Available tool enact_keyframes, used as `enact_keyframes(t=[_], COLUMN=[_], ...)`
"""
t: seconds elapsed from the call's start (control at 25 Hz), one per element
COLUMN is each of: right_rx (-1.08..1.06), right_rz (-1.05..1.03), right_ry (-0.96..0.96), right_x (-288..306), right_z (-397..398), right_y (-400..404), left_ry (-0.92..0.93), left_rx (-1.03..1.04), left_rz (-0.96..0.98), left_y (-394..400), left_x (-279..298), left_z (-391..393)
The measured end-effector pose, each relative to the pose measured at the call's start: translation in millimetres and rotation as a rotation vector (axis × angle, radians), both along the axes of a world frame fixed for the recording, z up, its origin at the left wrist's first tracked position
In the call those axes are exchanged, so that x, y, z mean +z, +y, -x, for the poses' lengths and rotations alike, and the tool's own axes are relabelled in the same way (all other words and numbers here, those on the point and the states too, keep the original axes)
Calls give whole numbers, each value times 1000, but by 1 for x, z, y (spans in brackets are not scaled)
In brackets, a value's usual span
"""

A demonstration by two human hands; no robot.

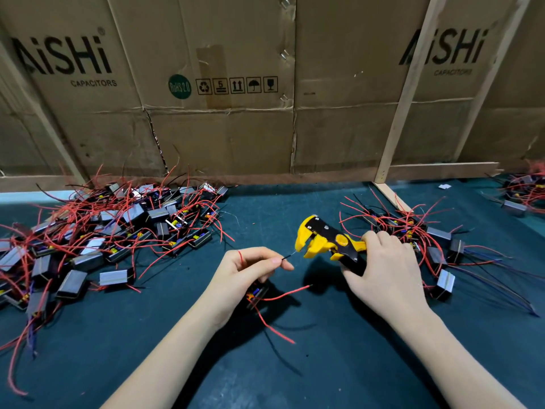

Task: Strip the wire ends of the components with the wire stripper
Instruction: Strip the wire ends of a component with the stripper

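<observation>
Now the left hand [244, 273] pinches a black wire [288, 256]; right hand [380, 261] grips the yellow-black wire stripper [327, 242].

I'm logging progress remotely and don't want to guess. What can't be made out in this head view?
- Component under the left hand: mostly hidden by palm and fingers.
- Black wire tip at the wire stripper: too small to tell whether it is bared.
- Stripper handles: covered by the right hand.
- Far-right pile: cut by the frame edge.
</observation>
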State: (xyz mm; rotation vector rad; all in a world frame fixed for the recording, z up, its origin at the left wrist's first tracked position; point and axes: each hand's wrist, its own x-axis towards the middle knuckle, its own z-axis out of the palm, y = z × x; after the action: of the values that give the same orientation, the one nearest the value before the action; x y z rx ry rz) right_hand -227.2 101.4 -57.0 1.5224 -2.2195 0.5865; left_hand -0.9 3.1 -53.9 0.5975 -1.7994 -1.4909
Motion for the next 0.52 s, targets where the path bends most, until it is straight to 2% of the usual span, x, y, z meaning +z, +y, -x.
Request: enact_keyframes(t=[0.16, 0.52], right_rx=[4, -4], right_rz=[-41, 44], right_ry=[120, 114], right_x=[-5, -8], right_z=[-6, -9], right_y=[-4, -7], left_ry=[-67, -186], left_rx=[1, 75], left_rz=[56, 123], left_y=[4, 4], left_x=[1, -5], left_z=[1, 4])
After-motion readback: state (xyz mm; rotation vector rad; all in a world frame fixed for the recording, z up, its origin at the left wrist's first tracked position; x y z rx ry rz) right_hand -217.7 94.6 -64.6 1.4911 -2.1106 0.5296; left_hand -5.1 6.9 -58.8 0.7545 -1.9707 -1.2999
